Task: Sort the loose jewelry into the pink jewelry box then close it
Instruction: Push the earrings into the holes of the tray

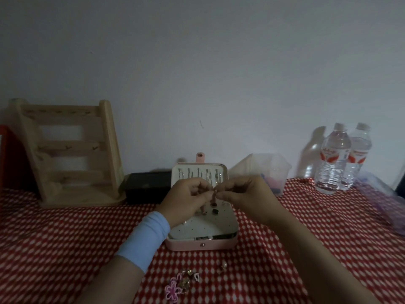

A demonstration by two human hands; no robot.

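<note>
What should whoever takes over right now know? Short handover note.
Hands: left hand and right hand both pinch a small dangling piece above the open pink jewelry box.
Box: on the checked cloth, lid upright, with thin silvery items hanging in it.
Done: a few small pieces sit on the white pad.
Left: seat the held piece, move the loose cluster near the front edge and the pearl piece into the box, then close it.

No text was legible; the two water bottles point(331, 174) carried red-and-white labels point(332, 157) whose printing was too blurred to read.
</note>
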